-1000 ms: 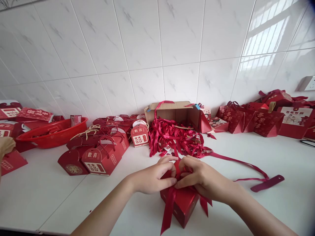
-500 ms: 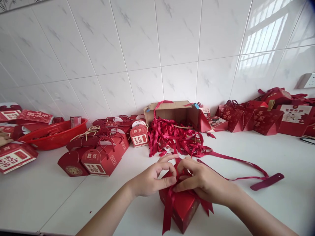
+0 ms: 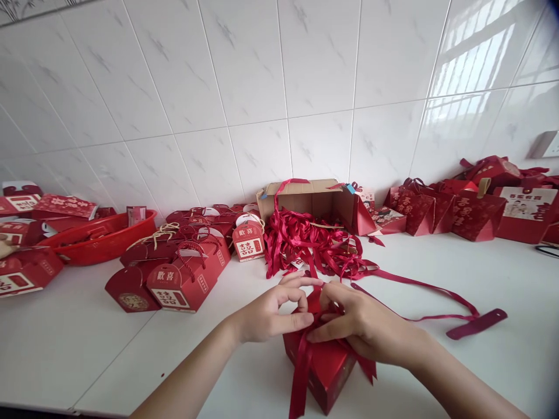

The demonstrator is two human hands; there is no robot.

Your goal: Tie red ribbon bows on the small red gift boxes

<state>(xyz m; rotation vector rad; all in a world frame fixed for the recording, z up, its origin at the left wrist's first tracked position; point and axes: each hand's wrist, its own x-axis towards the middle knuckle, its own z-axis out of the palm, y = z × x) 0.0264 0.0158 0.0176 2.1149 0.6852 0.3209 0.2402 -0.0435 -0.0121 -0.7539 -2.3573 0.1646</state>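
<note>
In front of me a red gift box [image 3: 329, 369] stands on the white table, with a red satin ribbon [image 3: 299, 375] tied over its top. One ribbon tail hangs down the near left side, another sticks out at the right. My left hand [image 3: 273, 313] is at the box's upper left, thumb and bent fingers closed at the ribbon. From the right, my right hand [image 3: 360, 320] pinches the ribbon at the knot, its fingertips close to the left thumb. The knot itself is partly hidden by my fingers.
Behind the box, a heap of red ribbons [image 3: 312, 244] spills from a cardboard box [image 3: 321, 203]. Handled red boxes [image 3: 187, 282] stand left, beside a red basin [image 3: 98, 247]. More gift boxes [image 3: 474, 215] line the wall. A dark red strap [image 3: 478, 324] lies right. Another person's hand [image 3: 5, 248] shows far left.
My hands stay at the ribbon knot with only slight finger movement. At the far left, the box near the other person's hand has shifted up and left.
</note>
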